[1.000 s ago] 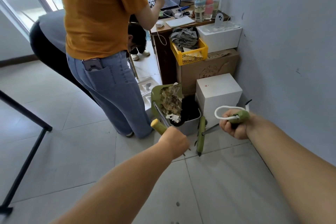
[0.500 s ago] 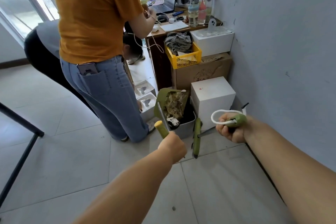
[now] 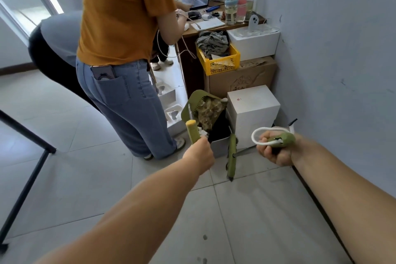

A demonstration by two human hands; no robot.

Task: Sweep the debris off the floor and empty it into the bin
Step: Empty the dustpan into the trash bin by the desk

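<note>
The floor (image 3: pixel 90 182) is laid with pale grey square tiles, lightly marked with dark specks near the bottom of the view, and it meets a plain grey-blue wall (image 3: pixel 334 53) along a dark skirting line on the right. In the corner stands a grey bin (image 3: pixel 220 143) with a dark liner. The left hand (image 3: pixel 200 155) is curled tight round the green handle of a dustpan (image 3: pixel 202 106), which is tipped up over the bin with the debris (image 3: pixel 209 111), a heap of brownish scraps, lying in its scoop above the bin's opening. The right hand (image 3: pixel 273 149) is clenched on the green grip of a broom (image 3: pixel 231 157), whose head rests on the tiles just beside the bin. Behind the bin are a white box (image 3: pixel 254 111), a cardboard carton (image 3: pixel 242 77) and a yellow crate (image 3: pixel 218 63) of clothes. A wooden desk (image 3: pixel 192 33) further back carries a laptop and bottles. A person in an orange shirt (image 3: pixel 122 13) and jeans stands at the desk, and a black stand leg (image 3: pixel 27 180) crosses the left.
</note>
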